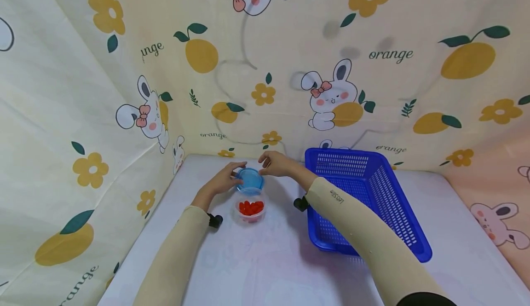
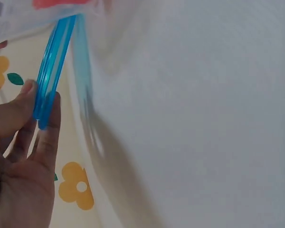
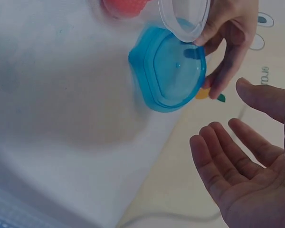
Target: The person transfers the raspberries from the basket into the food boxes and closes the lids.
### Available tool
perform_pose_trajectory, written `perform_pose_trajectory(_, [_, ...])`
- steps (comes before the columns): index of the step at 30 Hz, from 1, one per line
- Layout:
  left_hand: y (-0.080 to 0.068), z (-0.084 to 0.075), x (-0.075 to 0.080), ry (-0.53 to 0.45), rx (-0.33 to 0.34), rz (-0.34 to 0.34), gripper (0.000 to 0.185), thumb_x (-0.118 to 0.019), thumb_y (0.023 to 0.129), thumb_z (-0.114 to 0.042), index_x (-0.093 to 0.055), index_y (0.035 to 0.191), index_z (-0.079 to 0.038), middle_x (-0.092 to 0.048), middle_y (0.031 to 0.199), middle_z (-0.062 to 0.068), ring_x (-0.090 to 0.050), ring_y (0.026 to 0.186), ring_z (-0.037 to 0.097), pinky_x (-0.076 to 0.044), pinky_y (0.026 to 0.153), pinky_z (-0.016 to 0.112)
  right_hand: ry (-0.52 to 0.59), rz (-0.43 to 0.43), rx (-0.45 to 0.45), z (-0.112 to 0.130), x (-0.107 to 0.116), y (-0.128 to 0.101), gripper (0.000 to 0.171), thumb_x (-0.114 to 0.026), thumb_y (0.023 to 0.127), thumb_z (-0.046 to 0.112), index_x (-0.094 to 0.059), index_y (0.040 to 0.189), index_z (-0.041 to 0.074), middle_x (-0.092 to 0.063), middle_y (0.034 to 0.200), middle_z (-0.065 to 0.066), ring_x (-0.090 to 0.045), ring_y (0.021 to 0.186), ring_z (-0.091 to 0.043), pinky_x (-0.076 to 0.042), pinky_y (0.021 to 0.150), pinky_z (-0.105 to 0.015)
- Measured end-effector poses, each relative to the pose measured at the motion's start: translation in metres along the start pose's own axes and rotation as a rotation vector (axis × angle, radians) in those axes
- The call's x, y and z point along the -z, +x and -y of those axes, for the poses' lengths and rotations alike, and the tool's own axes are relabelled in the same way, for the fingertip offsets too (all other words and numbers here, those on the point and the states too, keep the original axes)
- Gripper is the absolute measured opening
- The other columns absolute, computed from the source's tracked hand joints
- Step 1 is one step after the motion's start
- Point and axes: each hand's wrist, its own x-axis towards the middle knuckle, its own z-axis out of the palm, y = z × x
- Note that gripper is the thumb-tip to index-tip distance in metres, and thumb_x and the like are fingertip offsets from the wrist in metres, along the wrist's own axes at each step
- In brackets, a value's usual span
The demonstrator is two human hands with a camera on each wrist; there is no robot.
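In the head view my left hand (image 1: 223,179) is at the left edge of a round translucent blue lid (image 1: 250,180). The left wrist view shows that hand's thumb and fingers (image 2: 47,142) pinching the lid's rim, seen edge-on. Just right of the lid, my right hand (image 1: 277,163) is held in the air with nothing in it; its fingers (image 3: 211,152) are loosely bent and apart from the lid in the right wrist view. A clear round tub (image 1: 251,218) stands on the near side of the lid, with several small red pieces (image 1: 251,208) inside.
A blue perforated plastic basket (image 1: 312,223) stands on the white table (image 1: 256,269) to the right, partly behind my right forearm. Behind the table hangs a cream cloth (image 1: 285,126) printed with rabbits and oranges.
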Motion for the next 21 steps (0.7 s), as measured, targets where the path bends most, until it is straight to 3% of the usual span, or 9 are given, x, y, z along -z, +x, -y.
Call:
perform_pose_trajectory(8, [-0.003, -0.007, 0.005, -0.167, 0.032, -0.058, 0.067, -0.067, 0.107, -0.013, -0.041, 0.167, -0.026, -0.042, 0.169, 0.009, -0.054, 0.144, 0.041, -0.049, 0.116, 0.057, -0.009, -0.026, 0.008, 0.0, 0.002, 0.001, 0.051, -0.077, 0.102, 0.023, -0.06, 0.144, 0.0, -0.068, 0.133, -0.02, -0.066, 0.122, -0.034, -0.059, 0.105, -0.042])
perform_pose_trajectory(21, [-0.012, -0.017, 0.009, -0.234, -0.004, -0.107, 0.058, -0.066, 0.108, -0.017, -0.049, 0.162, -0.028, -0.043, 0.169, 0.008, -0.052, 0.146, 0.041, -0.048, 0.117, 0.056, -0.014, -0.049, 0.008, 0.005, 0.01, -0.008, 0.045, -0.071, 0.105, 0.021, -0.061, 0.142, -0.002, -0.07, 0.131, -0.021, -0.069, 0.119, -0.033, -0.06, 0.102, -0.041])
